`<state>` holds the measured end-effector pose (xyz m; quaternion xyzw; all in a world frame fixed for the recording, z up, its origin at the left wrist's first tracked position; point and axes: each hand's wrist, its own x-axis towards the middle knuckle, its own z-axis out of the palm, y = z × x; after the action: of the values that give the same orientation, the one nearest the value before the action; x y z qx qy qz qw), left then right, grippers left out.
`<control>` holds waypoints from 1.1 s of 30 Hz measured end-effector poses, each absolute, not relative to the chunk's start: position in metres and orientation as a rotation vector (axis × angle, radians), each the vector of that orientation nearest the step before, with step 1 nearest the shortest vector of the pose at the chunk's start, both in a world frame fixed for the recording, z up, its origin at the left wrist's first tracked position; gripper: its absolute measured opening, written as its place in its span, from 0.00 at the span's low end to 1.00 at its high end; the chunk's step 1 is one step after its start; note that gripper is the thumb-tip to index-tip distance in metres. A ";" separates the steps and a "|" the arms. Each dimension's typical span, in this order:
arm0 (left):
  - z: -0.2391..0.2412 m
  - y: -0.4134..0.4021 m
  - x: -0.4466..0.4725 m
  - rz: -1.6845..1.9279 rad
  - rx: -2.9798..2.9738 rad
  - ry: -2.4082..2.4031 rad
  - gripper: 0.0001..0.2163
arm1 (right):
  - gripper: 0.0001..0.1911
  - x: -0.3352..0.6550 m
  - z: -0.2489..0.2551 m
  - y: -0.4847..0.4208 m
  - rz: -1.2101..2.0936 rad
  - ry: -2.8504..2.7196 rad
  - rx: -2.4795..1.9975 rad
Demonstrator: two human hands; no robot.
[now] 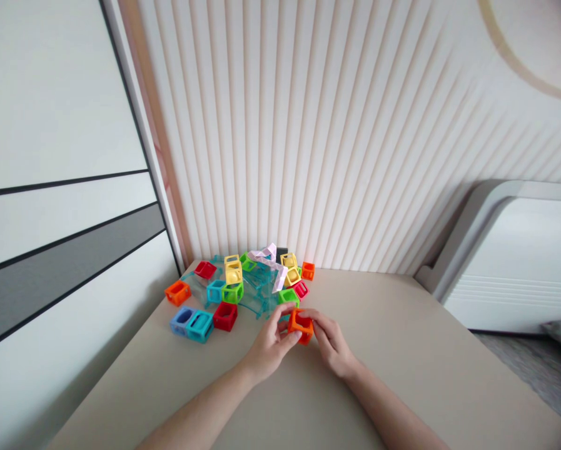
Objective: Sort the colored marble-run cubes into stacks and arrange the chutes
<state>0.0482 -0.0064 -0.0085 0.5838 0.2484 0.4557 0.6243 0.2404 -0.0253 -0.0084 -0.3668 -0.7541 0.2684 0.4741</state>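
Both my hands meet on an orange hollow cube just above the beige table. My left hand pinches its left side with thumb and fingers. My right hand grips its right side. Right behind the cube lies a green cube. Beyond it sits a heap of coloured hollow cubes on clear turquoise plastic pieces: a red cube, a teal cube, a blue cube, an orange cube and a yellow cube.
The table stands against a ribbed white wall, with a panelled wall at the left. A white unit stands to the right of the table. A folded pale paper strip lies on the heap.
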 end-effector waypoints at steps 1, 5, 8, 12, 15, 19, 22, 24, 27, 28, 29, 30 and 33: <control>-0.009 -0.007 0.048 1.027 1.400 0.608 0.23 | 0.17 0.241 -0.006 -0.026 0.667 -1.862 -0.893; -0.008 -0.009 0.045 0.962 1.818 0.914 0.19 | 0.18 0.243 0.000 -0.026 0.693 -1.980 -0.913; -0.009 -0.011 0.045 0.847 2.128 1.015 0.17 | 0.23 0.243 -0.003 -0.025 0.666 -2.058 -0.974; -0.012 -0.013 0.047 0.695 2.240 1.083 0.18 | 0.19 0.246 -0.012 -0.019 0.563 -2.005 -1.072; -0.011 -0.015 0.048 0.597 2.296 1.080 0.22 | 0.16 0.253 -0.019 -0.002 0.345 -1.841 -1.257; -0.006 -0.016 0.048 0.520 2.352 1.038 0.22 | 0.16 0.272 -0.024 0.042 0.147 -1.744 -1.439; -0.003 -0.016 0.046 0.485 2.361 1.033 0.23 | 0.20 0.285 -0.028 0.080 0.111 -1.745 -1.511; -0.003 -0.016 0.045 0.463 2.369 1.030 0.23 | 0.20 0.289 -0.031 0.102 0.120 -1.751 -1.543; -0.003 -0.016 0.044 0.443 2.379 1.018 0.23 | 0.16 0.293 -0.038 0.123 0.170 -1.746 -1.574; -0.003 -0.016 0.044 0.439 2.380 1.017 0.24 | 0.13 0.294 -0.040 0.126 0.196 -1.737 -1.582; -0.003 -0.016 0.045 0.436 2.381 1.019 0.24 | 0.11 0.296 -0.043 0.129 0.222 -1.720 -1.591; -0.003 -0.016 0.045 0.431 2.382 1.022 0.24 | 0.10 0.298 -0.045 0.130 0.246 -1.691 -1.605; -0.003 -0.016 0.045 0.422 2.392 1.036 0.24 | 0.11 0.307 -0.051 0.131 0.290 -1.530 -1.661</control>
<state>0.0449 -0.0157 -0.0029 0.8775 0.3801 0.1549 0.2479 0.3070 0.1312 -0.0508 -0.6624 -0.6101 0.1156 0.4191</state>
